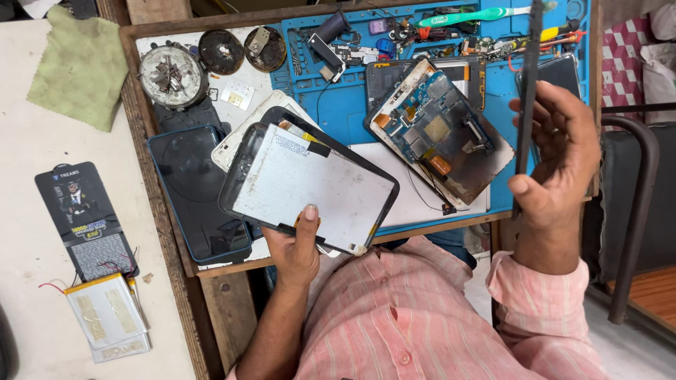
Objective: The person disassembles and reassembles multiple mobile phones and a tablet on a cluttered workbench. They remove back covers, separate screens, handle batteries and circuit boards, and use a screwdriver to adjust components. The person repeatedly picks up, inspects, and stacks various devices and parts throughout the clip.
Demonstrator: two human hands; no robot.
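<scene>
Left hand (296,250) has its grip clamped on the display panel (313,184); right hand (560,158) pinches the thin glass (527,91) edge-on. Opened tablet (440,134) lies bare on the worktop (169,232), reassembly not begun.

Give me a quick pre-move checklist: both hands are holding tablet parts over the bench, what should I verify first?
1. Left hand grip on the display panel: ok, thumb on top at the near edge, fingers beneath.
2. Right hand grip on the thin dark panel: ok, held edge-on and upright between thumb and fingers.
3. Ribbon or cable on the display panel hanging loose: cannot tell, its underside is hidden.
4. Open tablet body lying steady on the blue mat: ok, board side up, flat.
5. Set-down space: not ok, a dark tablet and a white frame crowd the area under the display panel.
6. Thin dark panel free of cracks: cannot tell, only its edge shows.
</scene>
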